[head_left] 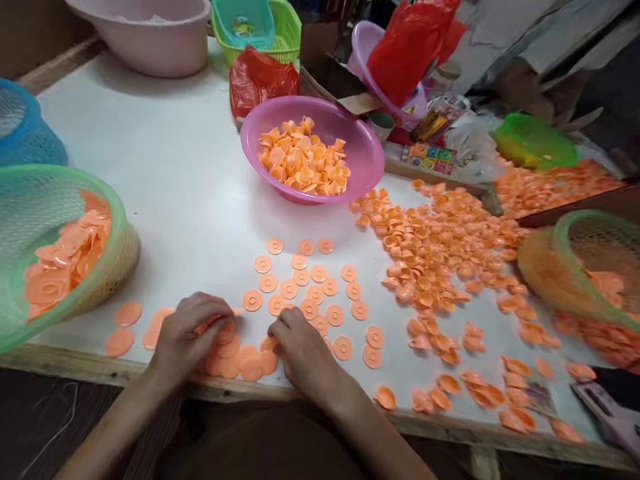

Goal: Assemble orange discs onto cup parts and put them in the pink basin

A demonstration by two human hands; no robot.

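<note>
Thin, round orange plastic discs (309,309), many with a raised central ring, lie on the smooth white table (170,160) around both hands. The left hand (193,330) is half curled, the right hand (304,348) loosely bent, both over discs; whether either grips one, I cannot tell. Hollow, glossy cups (425,250) heap rightward.

Smooth plastic discs (359,309), glossy bowl (364,157), rough wooden table edge (75,365)
</note>
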